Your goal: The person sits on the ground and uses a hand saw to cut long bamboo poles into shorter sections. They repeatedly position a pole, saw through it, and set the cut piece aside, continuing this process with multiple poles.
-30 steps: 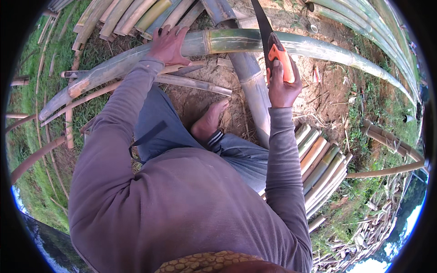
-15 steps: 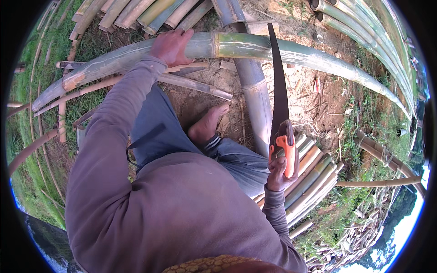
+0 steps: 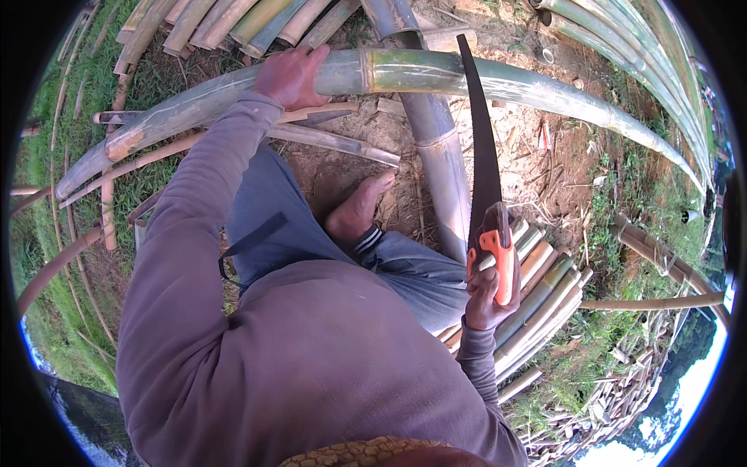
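A long green bamboo pole lies crosswise in front of me. My left hand is closed over it, left of a pale node ring. My right hand grips the orange handle of a handsaw, close to my right side. The dark toothed blade points away from me and crosses the pole right of that node, its tip reaching past the far side. Whether the teeth sit in a cut there cannot be made out. Under the pole runs a thicker grey bamboo support.
Cut bamboo lengths lie at the far left, and more are stacked beside my right arm. Long green poles stretch along the far right. A split bamboo strip lies near my bare foot. Bamboo offcuts cover ground at the lower right.
My right hand and the saw handle have shifted slightly to the right, tilting the blade a little more. My left hand keeps its hold on the pole.
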Available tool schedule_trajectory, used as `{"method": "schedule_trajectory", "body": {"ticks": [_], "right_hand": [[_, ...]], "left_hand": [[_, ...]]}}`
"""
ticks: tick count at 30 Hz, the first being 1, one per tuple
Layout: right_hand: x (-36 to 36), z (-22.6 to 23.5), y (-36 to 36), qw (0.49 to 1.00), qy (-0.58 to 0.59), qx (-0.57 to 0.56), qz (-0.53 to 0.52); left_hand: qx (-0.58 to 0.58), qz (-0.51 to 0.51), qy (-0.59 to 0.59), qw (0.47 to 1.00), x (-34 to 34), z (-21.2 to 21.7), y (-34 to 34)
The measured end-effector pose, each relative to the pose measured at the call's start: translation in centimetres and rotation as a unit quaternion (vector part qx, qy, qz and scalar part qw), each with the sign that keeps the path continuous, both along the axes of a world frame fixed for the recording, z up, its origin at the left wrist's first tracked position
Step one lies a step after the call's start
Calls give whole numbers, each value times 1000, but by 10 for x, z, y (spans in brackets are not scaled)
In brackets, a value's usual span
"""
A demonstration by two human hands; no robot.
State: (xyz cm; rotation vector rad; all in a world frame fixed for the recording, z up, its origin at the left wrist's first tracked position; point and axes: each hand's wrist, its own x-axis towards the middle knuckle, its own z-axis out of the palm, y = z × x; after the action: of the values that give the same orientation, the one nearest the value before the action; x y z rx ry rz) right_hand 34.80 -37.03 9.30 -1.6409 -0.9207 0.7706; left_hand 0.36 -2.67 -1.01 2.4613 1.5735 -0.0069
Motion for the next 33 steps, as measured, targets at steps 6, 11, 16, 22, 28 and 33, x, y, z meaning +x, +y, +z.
{"method": "schedule_trajectory", "body": {"ticks": [6, 11, 16, 22, 28, 33], "right_hand": [[10, -50, 172, 997, 42, 64, 3], [3, -24, 215, 998, -15, 54, 28], [6, -4, 20, 999, -36, -1, -6], [8, -37, 112, 999, 37, 31, 0], [6, -27, 228, 998, 34, 34, 36], [2, -2, 55, 1000, 0, -25, 4]], "left_hand": [[19, -21, 2, 1000, 10, 2, -2], [23, -22, -14, 999, -3, -6, 7], [-27, -6, 8, 1000, 1, 13, 6], [-4, -16, -4, 1000, 6, 7, 5], [-64, -18, 22, 998, 6, 23, 20], [-11, -19, 9, 1000, -3, 3, 17]]}}
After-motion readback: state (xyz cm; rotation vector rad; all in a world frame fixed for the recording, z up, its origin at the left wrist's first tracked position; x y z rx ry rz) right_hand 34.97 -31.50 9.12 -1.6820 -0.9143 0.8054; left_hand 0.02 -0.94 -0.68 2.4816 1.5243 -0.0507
